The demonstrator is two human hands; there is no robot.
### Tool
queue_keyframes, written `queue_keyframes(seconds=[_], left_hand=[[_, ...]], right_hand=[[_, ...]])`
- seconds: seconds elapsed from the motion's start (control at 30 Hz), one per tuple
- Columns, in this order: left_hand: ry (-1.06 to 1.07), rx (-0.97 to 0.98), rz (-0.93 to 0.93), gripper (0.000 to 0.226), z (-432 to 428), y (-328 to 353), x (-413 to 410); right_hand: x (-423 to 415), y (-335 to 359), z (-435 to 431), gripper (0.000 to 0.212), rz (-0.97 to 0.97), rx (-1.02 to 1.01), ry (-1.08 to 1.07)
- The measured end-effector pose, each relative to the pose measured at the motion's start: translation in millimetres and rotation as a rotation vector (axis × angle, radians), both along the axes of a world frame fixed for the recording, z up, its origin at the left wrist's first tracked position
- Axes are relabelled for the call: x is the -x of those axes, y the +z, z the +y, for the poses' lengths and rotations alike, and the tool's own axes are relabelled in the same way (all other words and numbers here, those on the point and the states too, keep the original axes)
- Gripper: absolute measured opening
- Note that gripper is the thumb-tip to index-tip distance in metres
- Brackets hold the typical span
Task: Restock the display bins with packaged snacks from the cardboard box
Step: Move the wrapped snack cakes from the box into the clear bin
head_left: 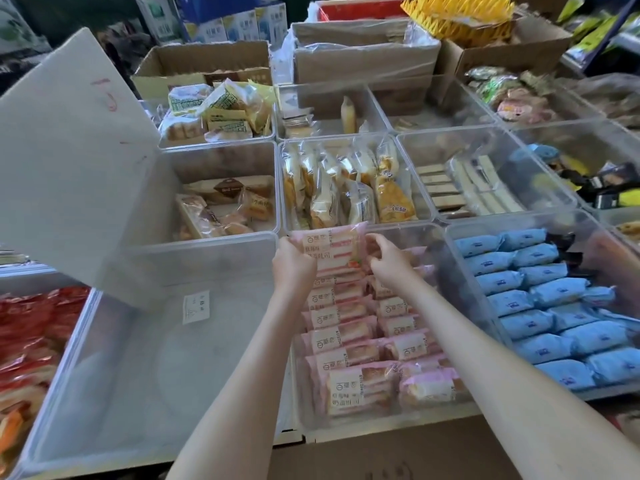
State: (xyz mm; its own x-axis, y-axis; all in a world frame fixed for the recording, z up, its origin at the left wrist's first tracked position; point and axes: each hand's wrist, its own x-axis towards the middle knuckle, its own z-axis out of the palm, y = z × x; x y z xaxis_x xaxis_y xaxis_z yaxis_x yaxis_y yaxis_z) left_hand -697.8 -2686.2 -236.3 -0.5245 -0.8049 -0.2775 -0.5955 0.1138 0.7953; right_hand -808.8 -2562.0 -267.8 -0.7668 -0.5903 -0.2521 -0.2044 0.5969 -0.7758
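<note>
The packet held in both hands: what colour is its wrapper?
The packet is pink and white; head view shows it best.

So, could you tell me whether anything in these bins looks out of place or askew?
Yes: the near-left bin holds only a white slip, and a grey board leans tilted over its far-left corner. The pink packs and blue packs lie in neat rows.

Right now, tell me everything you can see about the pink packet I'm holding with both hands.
The pink packet is a soft plastic wrapper with a white printed label; what looks like layered sliced bread shows through. It is held label up at the far end of the clear bin, above rows of matching packets. The left hand grips its left edge; the right hand pinches its right edge.
</note>
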Motion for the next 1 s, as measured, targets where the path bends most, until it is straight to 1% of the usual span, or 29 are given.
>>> queue_keyframes(seconds=[0.07, 0.1, 0.17, 0.23, 0.27, 0.37, 0.47, 0.53, 0.67, 0.77, 0.83, 0.9, 0.97, 1.0], left_hand=[[0.007, 0.019, 0.074, 0.037, 7, 3, -5], [0.006, 0.042, 0.103, 0.038, 12, 4, -8], [-0.016, 0.071, 0.112, 0.044, 26, 9, -12], [-0.072, 0.085, 0.086, 0.056, 45, 16, -13], [-0.108, 0.094, 0.082, 0.059, 57, 21, -13], [-0.263, 0.138, 0.078, 0.051, 98, 41, -4], [-0.396, 0.194, 0.133, 0.041, 148, 66, 6], [-0.44, 0.279, 0.211, 0.033, 189, 85, 10], [-0.516, 0.401, 0.363, 0.026, 283, 115, 1], [-0.578, 0.405, 0.403, 0.026, 358, 125, -13], [-0.62, 0.424, 0.427, 0.025, 411, 128, -20], [-0.683, 0.462, 0.391, 0.024, 462, 126, -24], [-0.772, 0.482, 0.265, 0.028, 509, 118, -20], [-0.805, 0.454, 0.196, 0.031, 530, 114, -16]], right_hand=[[-7, 6, 5, 0.055, 0.01, -0.045, 0.01], [-11, 10, 8, 0.057, 0.03, -0.059, 0.0], [-16, 19, 20, 0.057, 0.083, -0.088, -0.017], [-21, 33, 37, 0.054, 0.145, -0.114, 0.014], [-22, 41, 47, 0.054, 0.173, -0.112, 0.04], [-24, 74, 85, 0.05, 0.257, -0.101, 0.084], [-22, 113, 135, 0.036, 0.361, -0.118, 0.112], [-22, 136, 178, 0.028, 0.408, -0.161, 0.134], [-27, 171, 276, 0.024, 0.486, -0.185, 0.144], [-36, 183, 357, 0.019, 0.569, -0.17, 0.123], [-45, 186, 416, 0.015, 0.603, -0.17, 0.149], [-53, 185, 475, 0.015, 0.608, -0.184, 0.188], [-55, 177, 530, 0.016, 0.571, -0.237, 0.21], [-54, 171, 554, 0.018, 0.535, -0.274, 0.208]])
